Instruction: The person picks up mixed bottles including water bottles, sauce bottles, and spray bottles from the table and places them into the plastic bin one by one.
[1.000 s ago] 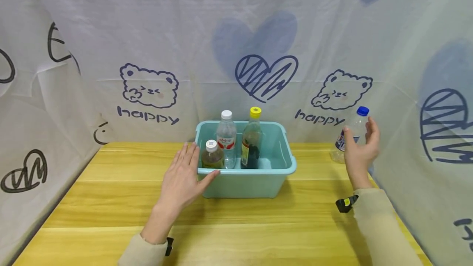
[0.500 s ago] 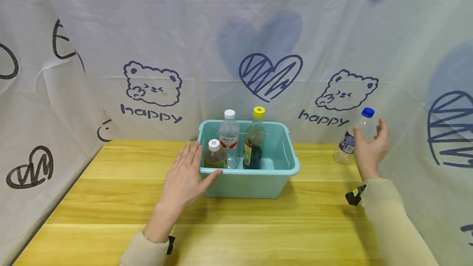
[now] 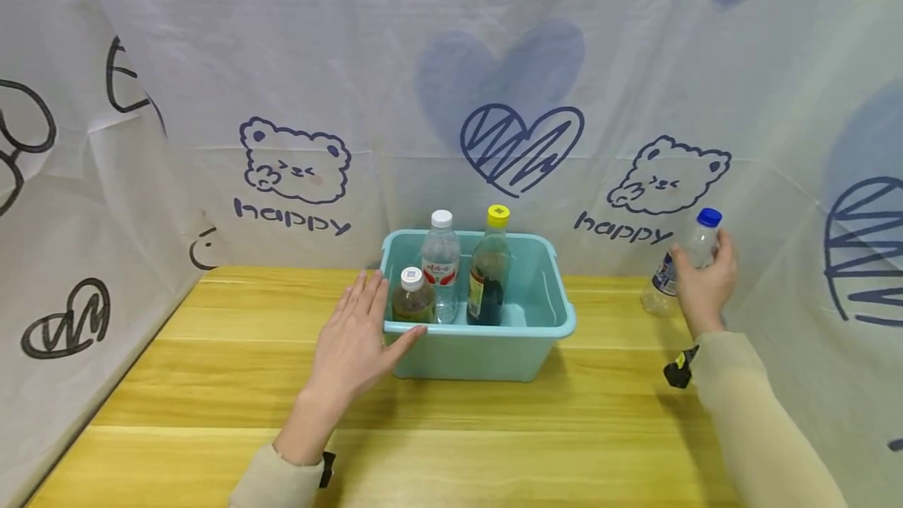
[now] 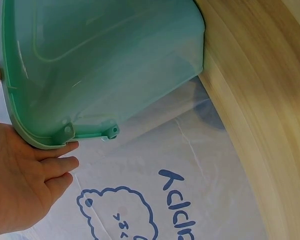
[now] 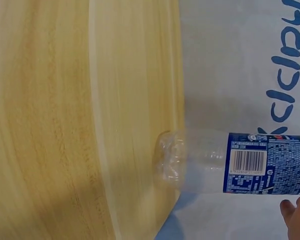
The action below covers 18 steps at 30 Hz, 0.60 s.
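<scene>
Near the table's back right stands a clear plastic bottle (image 3: 663, 288) with a blue cap and blue label. My right hand (image 3: 708, 288) is curled around its upper part, thumb on the left and fingers on the right. In the right wrist view the barcode label (image 5: 265, 164) shows, with a fingertip by its edge. My left hand (image 3: 353, 343) rests with straight fingers at the left rim of a light teal bin (image 3: 480, 355), thumb along the front rim. Inside stand a white-capped clear bottle (image 3: 441, 265), a short brown-filled bottle (image 3: 413, 300) and a yellow-capped dark-liquid bottle (image 3: 488, 281).
The wooden table (image 3: 494, 445) runs under the bin and the bottle. A white cloth (image 3: 395, 61) with printed hearts and bears hangs behind and along both sides. The right part of the bin's floor (image 3: 518, 315) is bare.
My right hand's thumb and fingers have drawn in around the blue-capped bottle from a wider spread. The left hand stays at the bin's rim. The head view has shifted slightly.
</scene>
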{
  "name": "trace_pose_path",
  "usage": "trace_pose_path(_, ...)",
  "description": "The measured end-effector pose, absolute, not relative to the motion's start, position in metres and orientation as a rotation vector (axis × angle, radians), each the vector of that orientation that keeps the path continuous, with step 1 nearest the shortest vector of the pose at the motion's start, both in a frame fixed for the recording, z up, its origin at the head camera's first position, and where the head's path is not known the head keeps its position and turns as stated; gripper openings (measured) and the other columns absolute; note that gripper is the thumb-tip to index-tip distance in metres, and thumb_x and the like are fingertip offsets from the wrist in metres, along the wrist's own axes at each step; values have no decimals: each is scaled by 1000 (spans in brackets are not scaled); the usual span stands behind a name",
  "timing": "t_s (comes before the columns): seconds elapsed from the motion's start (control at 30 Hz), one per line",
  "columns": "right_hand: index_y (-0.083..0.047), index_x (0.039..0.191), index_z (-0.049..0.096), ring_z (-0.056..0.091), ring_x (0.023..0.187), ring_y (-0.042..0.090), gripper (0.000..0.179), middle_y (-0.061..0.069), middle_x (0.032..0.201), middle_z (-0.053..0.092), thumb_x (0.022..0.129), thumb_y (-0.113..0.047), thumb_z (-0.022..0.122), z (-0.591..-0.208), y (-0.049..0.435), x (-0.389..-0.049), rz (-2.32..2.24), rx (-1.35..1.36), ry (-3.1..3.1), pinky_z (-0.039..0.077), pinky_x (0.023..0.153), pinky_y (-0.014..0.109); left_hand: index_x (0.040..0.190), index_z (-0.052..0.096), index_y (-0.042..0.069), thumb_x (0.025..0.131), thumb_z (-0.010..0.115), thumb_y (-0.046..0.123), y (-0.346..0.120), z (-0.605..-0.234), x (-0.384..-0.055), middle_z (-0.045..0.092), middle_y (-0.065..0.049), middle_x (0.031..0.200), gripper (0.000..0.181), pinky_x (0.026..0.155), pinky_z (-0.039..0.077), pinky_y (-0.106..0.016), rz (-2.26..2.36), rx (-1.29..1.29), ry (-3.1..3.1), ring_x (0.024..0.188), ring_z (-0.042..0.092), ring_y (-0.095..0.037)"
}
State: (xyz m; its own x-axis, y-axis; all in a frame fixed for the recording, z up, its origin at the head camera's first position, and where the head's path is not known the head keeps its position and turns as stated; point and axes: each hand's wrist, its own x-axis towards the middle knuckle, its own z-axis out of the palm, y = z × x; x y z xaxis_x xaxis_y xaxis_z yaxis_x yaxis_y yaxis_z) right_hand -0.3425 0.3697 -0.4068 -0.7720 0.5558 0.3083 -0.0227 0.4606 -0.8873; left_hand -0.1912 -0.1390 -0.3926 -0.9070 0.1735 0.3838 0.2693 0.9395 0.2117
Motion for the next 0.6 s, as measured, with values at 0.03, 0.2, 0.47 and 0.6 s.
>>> trace_pose_path(0.03,-25,167,22,28,156,23,82,-2,171,26,100,-39,67,-407,370,-343,1305,-439,-2138,27,127,40,158,36,-5,97,55,69,-139,-392,-191,29,-22,166,98,129,21,-49,-372,-323,-2733,156,26,-40)
trace_pose_path(0.2,-23,167,23,31,155,25,81,-2,171,26,101,-39,67,-409,372,-343,1293,-431,-2147,29,127,39,157,37,-5,96,56,70,-139,-392,-190,29,-22,167,98,129,21,-49,-378,-319,-2739,156,25,-40)
trace_pose_path(0.47,-22,166,24,35,153,28,80,1,170,28,101,-38,67,-411,375,-342,1279,-412,-2154,32,125,42,158,36,-5,97,55,70,-138,-394,-190,29,-22,166,98,129,21,-49,-373,-324,-2732,156,25,-40)
trace_pose_path(0.6,-22,166,25,35,152,30,80,2,170,29,100,-37,68,-411,376,-341,1283,-403,-2159,33,125,43,157,37,-6,97,55,70,-138,-395,-191,30,-22,166,98,129,21,-48,-364,-325,-2727,156,25,-40)
